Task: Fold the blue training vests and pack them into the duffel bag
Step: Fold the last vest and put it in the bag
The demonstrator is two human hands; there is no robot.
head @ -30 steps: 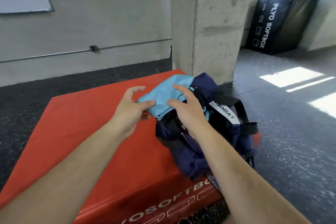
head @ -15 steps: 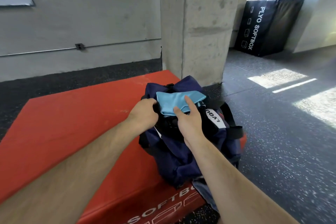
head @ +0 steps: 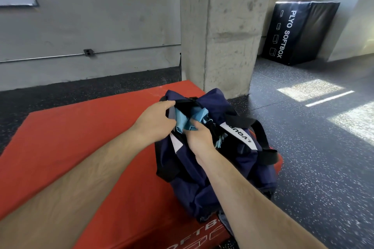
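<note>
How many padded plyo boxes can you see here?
2. A red box lies under the duffel bag; a black box stands by the far right wall. Others may be out of frame.

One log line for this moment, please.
stage: packing | left hand: grips duffel bag rim | right hand: grips blue vest in opening | vest: partly inside | bag: on red soft box

The duffel bag (head: 202, 178) is navy woven cloth, matt and creased, with black webbing straps (head: 261, 141). The vest (head: 184, 122) is thin, smooth light-blue cloth. The red soft box (head: 81, 137) looks like vinyl with a faint sheen. The pillar (head: 226, 36) is rough, pitted concrete. The floor (head: 313, 157) looks like matt speckled rubber. The wall conduit (head: 131, 50) is dull metal.
</note>
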